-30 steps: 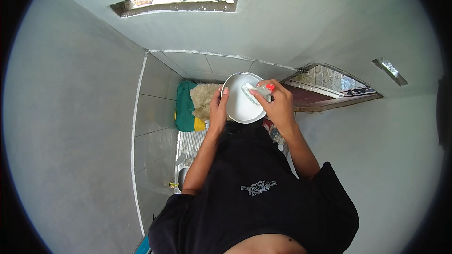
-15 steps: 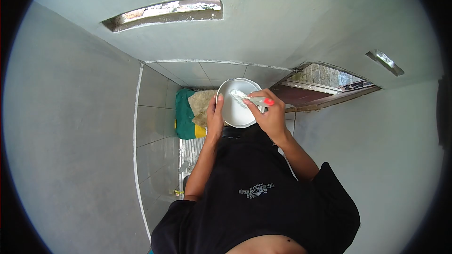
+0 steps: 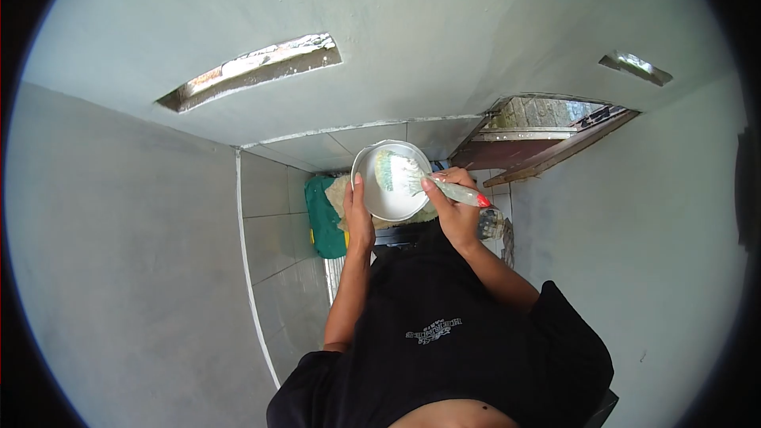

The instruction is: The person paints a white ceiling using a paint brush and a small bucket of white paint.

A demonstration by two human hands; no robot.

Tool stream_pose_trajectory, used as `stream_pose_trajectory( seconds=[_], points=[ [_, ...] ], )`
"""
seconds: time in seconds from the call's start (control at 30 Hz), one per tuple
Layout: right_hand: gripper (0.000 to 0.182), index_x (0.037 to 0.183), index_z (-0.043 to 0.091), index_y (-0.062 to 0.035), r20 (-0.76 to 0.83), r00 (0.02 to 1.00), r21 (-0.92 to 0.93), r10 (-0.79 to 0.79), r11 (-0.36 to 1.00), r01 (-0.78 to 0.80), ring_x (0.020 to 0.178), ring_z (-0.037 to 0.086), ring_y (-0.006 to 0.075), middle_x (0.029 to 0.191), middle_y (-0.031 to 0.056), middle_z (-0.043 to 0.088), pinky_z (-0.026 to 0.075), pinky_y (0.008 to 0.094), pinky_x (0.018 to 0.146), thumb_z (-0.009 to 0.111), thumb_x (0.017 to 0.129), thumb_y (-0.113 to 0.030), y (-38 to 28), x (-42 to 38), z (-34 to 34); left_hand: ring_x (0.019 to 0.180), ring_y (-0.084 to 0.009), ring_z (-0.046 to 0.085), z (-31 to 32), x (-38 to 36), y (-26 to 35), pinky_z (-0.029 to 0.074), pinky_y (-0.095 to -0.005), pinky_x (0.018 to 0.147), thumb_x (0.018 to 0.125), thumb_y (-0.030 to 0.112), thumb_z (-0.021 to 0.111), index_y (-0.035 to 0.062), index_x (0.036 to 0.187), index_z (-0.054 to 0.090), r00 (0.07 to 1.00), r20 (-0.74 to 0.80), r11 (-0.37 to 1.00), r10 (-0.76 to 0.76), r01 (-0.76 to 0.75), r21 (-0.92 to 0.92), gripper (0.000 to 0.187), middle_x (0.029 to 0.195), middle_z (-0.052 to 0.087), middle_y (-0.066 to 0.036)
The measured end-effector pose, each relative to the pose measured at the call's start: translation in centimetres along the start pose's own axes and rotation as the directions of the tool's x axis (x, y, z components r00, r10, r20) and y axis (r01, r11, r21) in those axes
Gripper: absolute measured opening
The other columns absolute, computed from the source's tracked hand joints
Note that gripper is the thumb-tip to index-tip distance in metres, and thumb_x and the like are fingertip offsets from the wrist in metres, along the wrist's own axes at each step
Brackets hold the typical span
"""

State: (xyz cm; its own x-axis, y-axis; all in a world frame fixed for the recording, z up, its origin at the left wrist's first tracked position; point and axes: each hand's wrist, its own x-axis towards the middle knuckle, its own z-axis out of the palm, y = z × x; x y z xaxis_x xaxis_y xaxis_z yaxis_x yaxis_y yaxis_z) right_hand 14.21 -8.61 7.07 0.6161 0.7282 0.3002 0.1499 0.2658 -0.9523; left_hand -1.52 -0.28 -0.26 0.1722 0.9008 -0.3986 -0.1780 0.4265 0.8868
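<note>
My left hand (image 3: 360, 218) grips the left side of a round white tub of paint (image 3: 390, 208), thumb at its rim. White paint shows inside the tub. In my right hand (image 3: 458, 210) is a paintbrush (image 3: 461, 193) with a pale, paint-smeared handle and a red tip. Its wide bristles, coated in white, overlap the tub's opening and point left. The fingers of my right hand pinch the handle close to the bristles, beside the tub's right rim.
Ahead is a pale grey wall (image 3: 412, 40) with a long slot opening (image 3: 254, 71) and a smaller slot (image 3: 636, 68). A doorway (image 3: 531, 135) lies ahead right. Below the tub are a green-and-yellow bag (image 3: 326, 218) and beige cloth (image 3: 339, 196). Tiles (image 3: 269, 190) line the lower left wall.
The brush has tilted so its broad bristle face now shows, its handle swinging right and down. The tub has shifted slightly left, and the head view has turned a little.
</note>
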Motion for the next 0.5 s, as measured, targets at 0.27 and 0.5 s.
stream_pose_trajectory(
  seconds=[0.27, 0.5],
  points=[
    [0.014, 0.088, 0.069, -0.0045, 0.577, 0.661, -0.051, -0.479, 0.787, 0.614, 0.091, 0.070, 0.0242, 0.095, 0.0087, 0.070, 0.055, 0.0339, 0.074, 0.077, 0.077, 0.000, -4.4, 5.1, -3.7, 0.116, -0.0198, 0.053, 1.0, 0.5, 1.5, 0.040, -0.0330, 0.102, 0.101, 0.044, 0.050, -0.0047, 0.133, 0.049, 0.987, 0.150, 0.979, 0.058, -0.027, -0.201, 0.058, 0.127, 0.056, -0.013],
    [0.018, 0.097, 0.069, -0.0080, 0.638, 0.409, -0.035, -0.653, 0.506, 0.862, 0.098, 0.069, 0.0219, 0.103, 0.0061, 0.070, 0.053, 0.0328, 0.078, 0.072, 0.080, -0.009, -9.1, 10.9, -6.1, 0.111, -0.0207, 0.058, 3.7, -0.1, 5.8, 0.045, -0.0335, 0.097, 0.101, 0.036, 0.052, -0.0050, 0.129, 0.051, 0.970, 0.208, 0.936, 0.129, -0.050, -0.347, 0.050, 0.123, 0.059, -0.014]
  ],
)
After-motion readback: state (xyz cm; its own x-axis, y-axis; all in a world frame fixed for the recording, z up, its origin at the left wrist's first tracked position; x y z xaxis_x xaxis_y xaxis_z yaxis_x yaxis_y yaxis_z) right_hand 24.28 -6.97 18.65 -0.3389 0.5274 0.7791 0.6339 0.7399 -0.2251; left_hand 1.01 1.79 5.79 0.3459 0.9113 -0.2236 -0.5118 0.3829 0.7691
